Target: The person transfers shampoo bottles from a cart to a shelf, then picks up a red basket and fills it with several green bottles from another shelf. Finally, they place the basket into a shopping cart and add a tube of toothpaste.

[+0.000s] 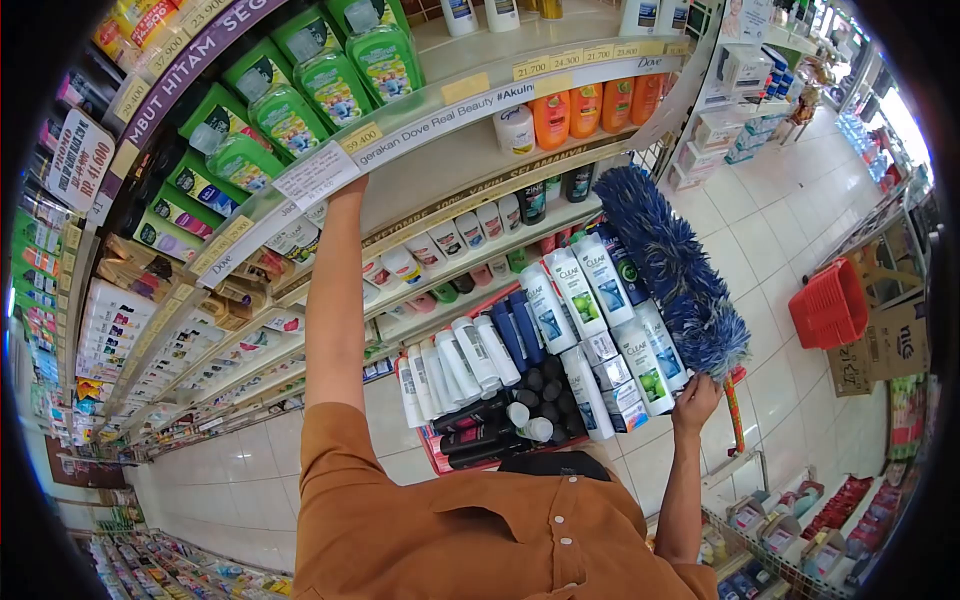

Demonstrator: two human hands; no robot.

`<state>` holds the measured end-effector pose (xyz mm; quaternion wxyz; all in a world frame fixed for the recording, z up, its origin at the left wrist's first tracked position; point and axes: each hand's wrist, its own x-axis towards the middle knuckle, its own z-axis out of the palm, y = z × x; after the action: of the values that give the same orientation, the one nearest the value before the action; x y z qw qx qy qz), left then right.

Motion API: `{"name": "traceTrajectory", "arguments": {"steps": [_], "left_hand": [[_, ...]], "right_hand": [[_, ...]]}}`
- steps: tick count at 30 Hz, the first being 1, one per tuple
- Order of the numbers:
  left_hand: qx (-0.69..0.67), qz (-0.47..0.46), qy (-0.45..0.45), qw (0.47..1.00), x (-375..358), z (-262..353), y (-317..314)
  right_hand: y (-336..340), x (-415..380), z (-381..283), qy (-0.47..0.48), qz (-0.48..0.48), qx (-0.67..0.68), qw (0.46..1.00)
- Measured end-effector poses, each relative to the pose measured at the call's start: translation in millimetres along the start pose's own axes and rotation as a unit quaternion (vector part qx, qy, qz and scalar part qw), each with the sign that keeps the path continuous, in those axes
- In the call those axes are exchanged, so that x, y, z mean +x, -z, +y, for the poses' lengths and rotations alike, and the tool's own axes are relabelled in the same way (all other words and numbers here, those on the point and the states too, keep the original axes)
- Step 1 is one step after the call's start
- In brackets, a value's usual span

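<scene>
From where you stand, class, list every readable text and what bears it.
"gerakan Dove Real Beauty": white strip
"MBUT HITAM SEG": purple strip
"YAKIN SELAMANYA": brown strip
"CLEAR": white bottles
"ZINC": dark bottle
"41,600": hanging sign
"59.400": price tag
"24.300": price tag
Most other labels: too small or blurred.

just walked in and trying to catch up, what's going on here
In a shop aisle, a person in a brown shirt has the right hand around the lower end of a blue duster, which slants up beside the shelving. The left hand is mostly hidden behind a shelf edge and its white label, so what it touches can't be told. White bottles and black bottles are grouped in front of the person.
</scene>
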<state>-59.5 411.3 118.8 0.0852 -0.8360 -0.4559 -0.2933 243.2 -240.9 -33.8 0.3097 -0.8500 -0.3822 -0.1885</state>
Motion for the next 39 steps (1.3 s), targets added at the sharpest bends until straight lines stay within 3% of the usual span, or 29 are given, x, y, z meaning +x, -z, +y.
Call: {"name": "traceTrajectory", "arguments": {"steps": [17, 24, 27, 30, 33, 36, 39], "left_hand": [[0.001, 0.007, 0.0, 1.0, -2.6, 30.1, 19.0], [0.072, -0.021, -0.096, 0.993, -27.8, 66.8, 23.7], [0.044, -0.216, 0.033, 0.975, -54.3, 131.3, 85.1], [-0.089, -0.01, -0.138, 0.986, -93.7, 138.1, 91.5], [-0.169, 0.045, -0.161, 0.971, -127.0, 158.3, 116.0], [-0.289, 0.056, -0.123, 0.948, -155.1, 174.7, 139.0], [-0.538, -0.068, 0.063, 0.838, -179.8, 188.0, 155.6]], "right_hand": [[-1.1, 0.1, 1.4, 0.004, 0.013, 0.002, 1.0], [0.8, -0.5, -0.5, -0.009, 0.011, 0.007, 1.0], [-0.2, -0.5, -0.5, 0.004, 0.026, 0.008, 1.0], [-0.5, -0.5, -0.4, 0.017, 0.031, -0.001, 0.999], [-1.5, -1.6, 1.2, 0.027, 0.039, -0.007, 0.999], [-1.0, -2.7, 0.9, 0.022, 0.04, -0.005, 0.999], [0.9, -0.1, -1.1, 0.023, 0.036, -0.012, 0.999]]}}
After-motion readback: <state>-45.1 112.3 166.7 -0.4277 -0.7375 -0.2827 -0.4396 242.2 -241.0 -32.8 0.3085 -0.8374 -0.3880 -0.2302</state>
